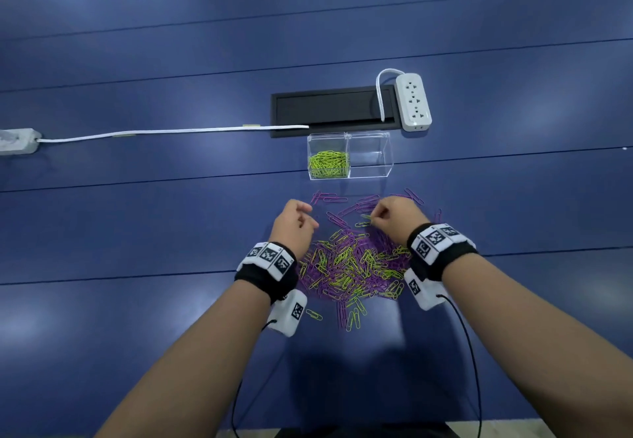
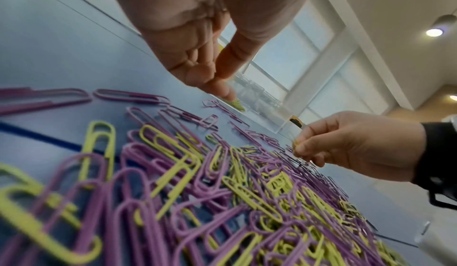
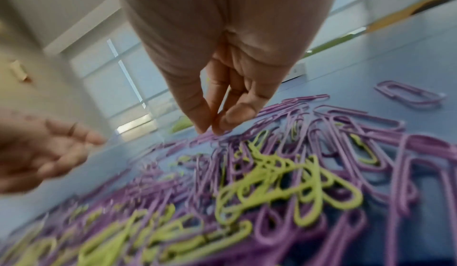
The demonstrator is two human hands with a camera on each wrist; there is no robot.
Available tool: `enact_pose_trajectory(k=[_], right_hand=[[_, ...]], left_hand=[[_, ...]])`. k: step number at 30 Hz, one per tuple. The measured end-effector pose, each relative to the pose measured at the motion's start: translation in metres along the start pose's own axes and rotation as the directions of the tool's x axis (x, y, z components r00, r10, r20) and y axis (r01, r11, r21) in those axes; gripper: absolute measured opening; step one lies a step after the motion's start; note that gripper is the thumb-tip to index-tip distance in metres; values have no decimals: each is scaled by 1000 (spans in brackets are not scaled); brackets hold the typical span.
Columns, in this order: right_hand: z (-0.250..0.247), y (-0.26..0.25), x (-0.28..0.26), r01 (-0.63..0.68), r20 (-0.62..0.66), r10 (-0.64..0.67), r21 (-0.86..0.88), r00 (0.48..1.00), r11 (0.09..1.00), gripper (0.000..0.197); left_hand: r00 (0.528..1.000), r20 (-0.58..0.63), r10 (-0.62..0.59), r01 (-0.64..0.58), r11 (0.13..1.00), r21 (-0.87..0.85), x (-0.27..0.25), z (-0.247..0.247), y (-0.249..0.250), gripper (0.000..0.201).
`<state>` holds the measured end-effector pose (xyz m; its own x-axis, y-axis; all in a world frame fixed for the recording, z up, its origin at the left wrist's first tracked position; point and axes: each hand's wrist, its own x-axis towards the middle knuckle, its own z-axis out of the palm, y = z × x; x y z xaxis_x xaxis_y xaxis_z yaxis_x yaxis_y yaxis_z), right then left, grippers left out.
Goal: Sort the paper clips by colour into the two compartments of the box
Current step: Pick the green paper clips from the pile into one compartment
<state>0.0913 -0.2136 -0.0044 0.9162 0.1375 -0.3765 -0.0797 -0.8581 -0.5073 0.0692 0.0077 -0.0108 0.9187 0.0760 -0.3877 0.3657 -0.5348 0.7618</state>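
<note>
A clear two-compartment box (image 1: 349, 174) stands beyond the pile. Its left compartment holds yellow-green paper clips (image 1: 328, 164); its right compartment (image 1: 371, 158) looks empty. A mixed pile of purple and yellow-green clips (image 1: 352, 266) lies between my wrists, with loose purple clips (image 1: 334, 197) nearer the box. My right hand (image 1: 373, 220) pinches a yellow-green clip (image 1: 365, 217) between thumb and finger at the pile's far edge, as the left wrist view (image 2: 295, 143) also shows. My left hand (image 1: 310, 218) hovers left of it with loosely curled fingers, holding nothing that I can see.
A black cable hatch (image 1: 335, 108) sits in the blue table behind the box. A white power strip (image 1: 412, 101) lies at its right end. A white cable (image 1: 171, 132) runs left to another strip (image 1: 17, 141). Thin black wires trail from both wrist cameras.
</note>
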Motion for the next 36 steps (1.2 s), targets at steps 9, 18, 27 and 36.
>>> enact_pose_trajectory(k=[9, 18, 27, 36], right_hand=[[-8, 10, -7, -120, -21, 167, 609, 986, 784, 15], [10, -6, 2, 133, -22, -135, -87, 991, 987, 29], [17, -4, 3, 207, 21, -210, -281, 978, 937, 18], [2, 12, 1, -86, -170, 135, 269, 976, 959, 2]], left_hand=[[964, 227, 140, -232, 861, 453, -10, 0, -2, 14], [955, 260, 143, -266, 799, 539, -15, 2, -15, 22], [969, 208, 132, -226, 812, 539, -17, 9, -6, 19], [940, 327, 93, -292, 714, 637, -13, 17, 5, 20]])
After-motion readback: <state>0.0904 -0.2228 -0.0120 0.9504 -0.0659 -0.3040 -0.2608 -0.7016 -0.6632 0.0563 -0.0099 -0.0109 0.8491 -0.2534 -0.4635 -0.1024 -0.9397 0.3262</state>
